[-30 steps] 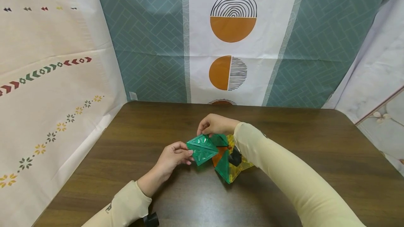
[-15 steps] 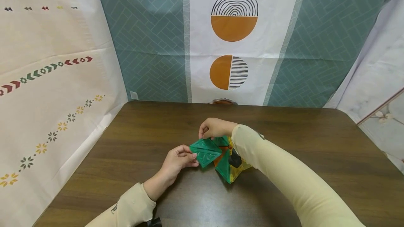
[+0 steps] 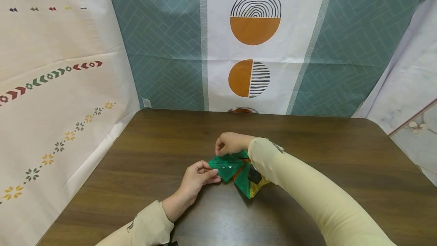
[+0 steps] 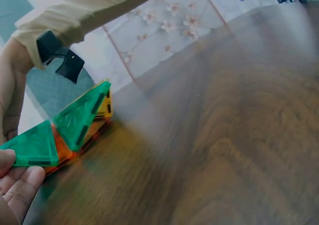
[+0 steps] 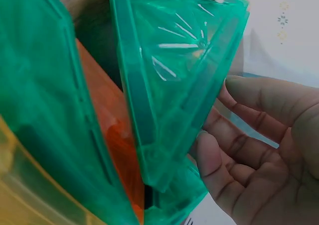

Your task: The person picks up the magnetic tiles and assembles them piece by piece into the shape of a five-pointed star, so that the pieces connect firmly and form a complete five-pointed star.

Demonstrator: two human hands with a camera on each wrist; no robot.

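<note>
My left hand (image 3: 197,180) pinches the near left edge of a green see-through triangular magnetic tile (image 3: 227,172), thumb on top. At the far edge of the green pieces, my right hand (image 3: 233,143) reaches over and grips with thumb and fingertips; the right wrist view shows those fingers (image 5: 244,93) at the slanted side of a green tile (image 5: 174,51). The green tile adjoins a built cluster: another green triangle (image 4: 82,118), an orange tile (image 4: 62,150) and a yellow tile (image 4: 105,105). My right forearm hides part of the cluster in the head view.
All of this is on a brown wooden table (image 3: 164,136). A black device (image 3: 254,174) is strapped to the right wrist, just above the tiles. Patterned cloths (image 3: 164,48) hang behind and beside the table.
Both hands have moved slightly right and nearer with the green tiles, which have tilted flatter and come up against the cluster. The cluster itself has barely moved.
</note>
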